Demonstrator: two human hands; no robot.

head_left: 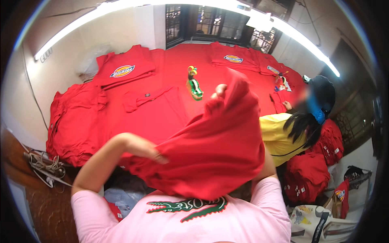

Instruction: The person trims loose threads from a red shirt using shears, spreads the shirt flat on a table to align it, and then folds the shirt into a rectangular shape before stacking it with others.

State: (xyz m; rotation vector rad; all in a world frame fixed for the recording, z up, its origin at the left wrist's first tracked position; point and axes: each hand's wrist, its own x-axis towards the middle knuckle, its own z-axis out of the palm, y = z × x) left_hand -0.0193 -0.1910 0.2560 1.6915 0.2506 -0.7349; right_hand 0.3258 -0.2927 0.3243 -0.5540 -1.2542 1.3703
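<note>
Nearest, the left hand (156,156) pinches the lower edge of a red garment (214,150), fingers closed on the cloth. The garment hangs lifted at the frame's centre. At about one o'clock above it the right hand (221,90) grips its top, though the fingers seem mostly buried in fabric. Beyond, at twelve o'clock, a green tape dispenser (194,87) stands on the red table (178,60); folded red shirts (121,71) lie at eleven.
</note>
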